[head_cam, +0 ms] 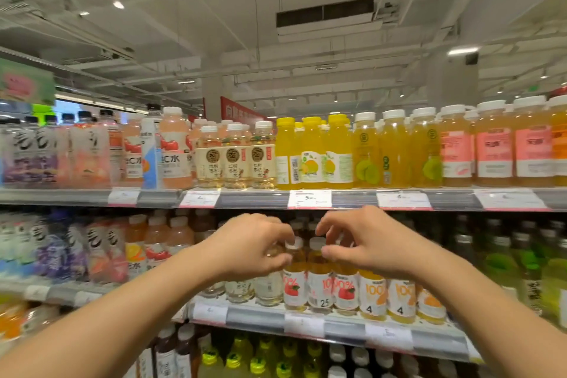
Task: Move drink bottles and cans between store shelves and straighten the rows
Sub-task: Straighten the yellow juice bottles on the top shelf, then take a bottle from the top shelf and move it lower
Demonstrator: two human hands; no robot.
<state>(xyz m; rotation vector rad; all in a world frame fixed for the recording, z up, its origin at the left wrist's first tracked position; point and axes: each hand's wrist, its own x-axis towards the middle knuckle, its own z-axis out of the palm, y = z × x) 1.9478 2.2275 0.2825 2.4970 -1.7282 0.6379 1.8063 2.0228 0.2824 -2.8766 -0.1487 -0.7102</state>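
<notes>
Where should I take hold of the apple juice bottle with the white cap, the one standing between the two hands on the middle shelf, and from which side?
Probably at the neck, just under the white cap, coming from the front. The apple juice bottle stands upright, and its neighbours stand tight on both sides, so the body offers little room. The right hand is already at that height.

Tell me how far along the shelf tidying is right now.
Looks done: the top shelf bottles stand upright in even rows. In hand: on the middle shelf, the left hand and right hand are at the necks of the white-capped apple juice bottles, fingers curled as if gripping, though contact is partly hidden. Left: those bottles' labels face different ways; the lower shelves are too blurred to judge.
</notes>
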